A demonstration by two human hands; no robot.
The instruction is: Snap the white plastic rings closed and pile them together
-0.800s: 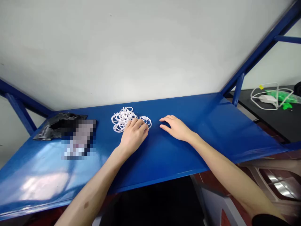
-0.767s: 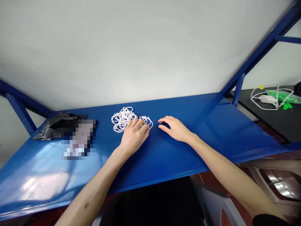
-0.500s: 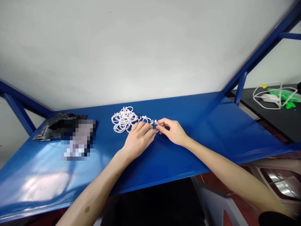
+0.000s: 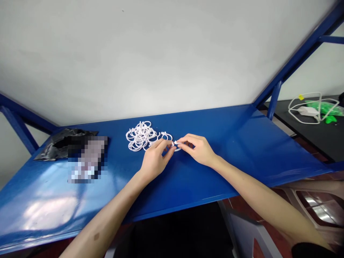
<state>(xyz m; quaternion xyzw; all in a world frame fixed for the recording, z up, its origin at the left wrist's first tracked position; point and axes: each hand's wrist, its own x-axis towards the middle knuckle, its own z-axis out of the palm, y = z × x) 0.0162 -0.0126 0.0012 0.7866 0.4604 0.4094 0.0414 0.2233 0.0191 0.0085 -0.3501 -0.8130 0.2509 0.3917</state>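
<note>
A white plastic shower curtain ring (image 4: pixel 177 149) is held between my two hands just above the blue table. The thumb and index finger of my left hand (image 4: pixel 155 159) pinch one side of it. My right hand (image 4: pixel 199 149) pinches the other side near the small clasp ends, its fingertips close to those of the left. To the left and behind lies a tangled pile of similar white rings (image 4: pixel 140 135), and a few loose rings (image 4: pixel 168 135) sit just beyond my left fingers. Fingers partly cover the held ring, so whether its clasp is fastened is unclear.
At the left, a crumpled black plastic bag (image 4: pixel 57 145) lies near a pixelated object (image 4: pixel 91 154). Blue frame bars (image 4: pixel 274 100) rise at both table ends. A black surface at right bears a white cable (image 4: pixel 309 111) and green plastic (image 4: pixel 329 107).
My left hand's fingers have shifted from lying over the ring to pinching it beside the right fingertips. The right hand has barely moved. The view has shifted slightly.
</note>
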